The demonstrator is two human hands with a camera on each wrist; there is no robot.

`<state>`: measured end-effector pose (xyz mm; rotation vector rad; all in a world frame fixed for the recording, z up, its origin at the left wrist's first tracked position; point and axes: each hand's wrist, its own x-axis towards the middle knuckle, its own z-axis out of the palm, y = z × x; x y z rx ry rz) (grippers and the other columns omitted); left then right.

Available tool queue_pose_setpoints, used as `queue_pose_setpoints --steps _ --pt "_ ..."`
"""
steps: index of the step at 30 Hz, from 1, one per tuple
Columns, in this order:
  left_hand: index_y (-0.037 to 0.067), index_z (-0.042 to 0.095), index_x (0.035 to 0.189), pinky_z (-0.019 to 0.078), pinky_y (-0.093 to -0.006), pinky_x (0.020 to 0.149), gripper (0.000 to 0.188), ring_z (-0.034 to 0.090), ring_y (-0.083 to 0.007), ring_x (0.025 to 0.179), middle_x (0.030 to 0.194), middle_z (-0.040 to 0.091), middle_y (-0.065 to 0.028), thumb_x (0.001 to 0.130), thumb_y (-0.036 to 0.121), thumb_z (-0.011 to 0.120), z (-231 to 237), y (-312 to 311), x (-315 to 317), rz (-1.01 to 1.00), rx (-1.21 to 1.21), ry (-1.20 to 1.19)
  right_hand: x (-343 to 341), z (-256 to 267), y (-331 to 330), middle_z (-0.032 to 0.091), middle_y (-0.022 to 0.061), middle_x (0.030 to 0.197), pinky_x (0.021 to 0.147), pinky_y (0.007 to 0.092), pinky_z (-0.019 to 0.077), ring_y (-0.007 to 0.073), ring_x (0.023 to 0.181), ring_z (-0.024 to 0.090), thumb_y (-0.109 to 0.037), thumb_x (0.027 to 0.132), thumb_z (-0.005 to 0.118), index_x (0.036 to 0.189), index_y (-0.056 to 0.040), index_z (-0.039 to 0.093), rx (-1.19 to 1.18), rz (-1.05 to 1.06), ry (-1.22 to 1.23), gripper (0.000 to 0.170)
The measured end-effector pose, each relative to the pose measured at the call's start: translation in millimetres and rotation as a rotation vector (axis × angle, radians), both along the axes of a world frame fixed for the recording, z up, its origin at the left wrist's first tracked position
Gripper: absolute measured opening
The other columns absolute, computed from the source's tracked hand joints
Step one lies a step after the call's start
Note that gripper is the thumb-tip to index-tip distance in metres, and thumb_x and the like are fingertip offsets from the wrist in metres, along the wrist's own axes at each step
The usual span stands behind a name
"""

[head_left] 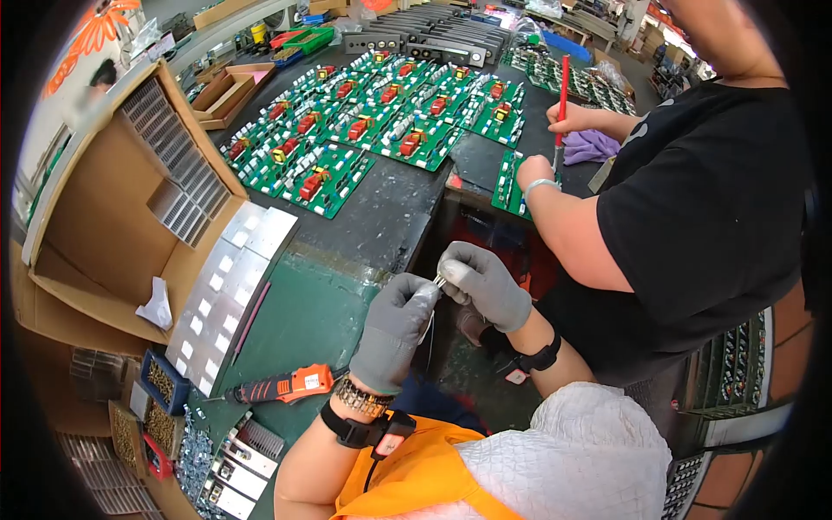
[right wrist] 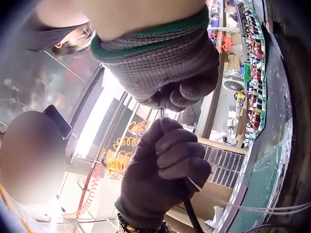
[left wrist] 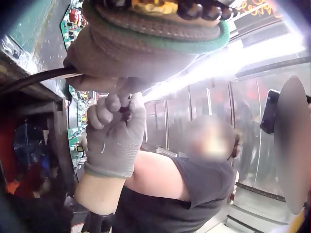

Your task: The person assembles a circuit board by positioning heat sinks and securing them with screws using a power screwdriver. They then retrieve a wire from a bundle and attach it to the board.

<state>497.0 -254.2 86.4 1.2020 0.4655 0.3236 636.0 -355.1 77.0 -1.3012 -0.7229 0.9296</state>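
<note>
Both hands wear grey gloves and meet in front of the body, off the table's edge. In the head view the left hand (head_left: 394, 329) pinches a thin pale wire or cable end (head_left: 439, 281), and the right hand (head_left: 487, 284) pinches it from the other side. A small metallic tip (right wrist: 162, 112) shows between the fingertips in the right wrist view. From the left hand (right wrist: 163, 170) hang a black cable (right wrist: 192, 212) and thin white wires (right wrist: 243, 208). Curled fingers of the right hand (left wrist: 114, 136) hide most of the piece in the left wrist view.
An orange-and-black power tool (head_left: 295, 383) lies on the green mat (head_left: 299, 316). Left are a metal plate with white pads (head_left: 227, 290), a cardboard box (head_left: 113, 199) and a blue screw bin (head_left: 165, 382). Green circuit boards (head_left: 334, 178) cover the far table. Another person (head_left: 702, 191) works at right.
</note>
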Motion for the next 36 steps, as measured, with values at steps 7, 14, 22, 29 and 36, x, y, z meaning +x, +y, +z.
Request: queue_pose_setpoints --steps 7,14,22,29,36 --pt "0.005 0.060 0.091 0.0289 -0.0203 0.051 0.014 0.038 -0.0030 0.057 0.066 0.046 0.0054 0.093 0.018 0.057 -10.8 -1.9 35.0 -0.053 0.189 -0.074 20.8 -7.5 -12.8 0.052 -0.0041 0.068 0.050 0.0181 0.0331 0.0025 0.057 0.045 -0.025 0.093 0.055 0.083 -0.0133 0.053 0.002 -0.113 0.068 0.015" --pt "0.003 0.060 0.089 0.0270 -0.0212 0.048 0.015 0.037 -0.0054 0.052 0.063 0.045 0.0042 0.091 0.017 0.056 -7.1 0.7 69.2 -0.071 -0.027 -0.026 33.1 -24.0 -9.9 0.052 -0.0021 0.069 0.050 0.0196 0.0378 0.0051 0.056 0.047 -0.028 0.096 0.052 0.086 -0.0108 0.054 0.052 -0.248 0.159 0.020" --pt "0.004 0.059 0.088 0.0272 -0.0226 0.046 0.013 0.036 -0.0068 0.050 0.062 0.044 0.0032 0.089 0.017 0.056 -6.2 12.9 113.2 -0.067 -0.112 -0.033 18.9 -50.7 -41.6 0.055 0.0010 0.077 0.053 0.0220 0.0416 0.0071 0.061 0.049 -0.031 0.100 0.046 0.109 -0.0060 0.058 0.098 -0.283 0.265 0.030" --pt "0.004 0.058 0.089 0.0274 -0.0229 0.046 0.013 0.035 -0.0071 0.050 0.062 0.043 0.0028 0.090 0.016 0.057 -17.7 12.3 117.2 -0.033 -0.169 -0.030 10.5 -68.3 -58.8 0.056 0.0007 0.077 0.053 0.0196 0.0428 0.0048 0.060 0.051 -0.024 0.099 0.048 0.106 -0.0069 0.059 -0.016 -0.277 0.228 0.022" --pt "0.004 0.057 0.087 0.0272 -0.0235 0.046 0.012 0.035 -0.0080 0.049 0.060 0.043 0.0020 0.090 0.015 0.056 -18.6 14.0 114.9 -0.038 -0.137 -0.030 9.1 -67.6 -57.4 0.057 0.0003 0.078 0.054 0.0195 0.0428 0.0048 0.061 0.051 -0.023 0.098 0.047 0.106 -0.0070 0.059 -0.013 -0.245 0.196 0.021"
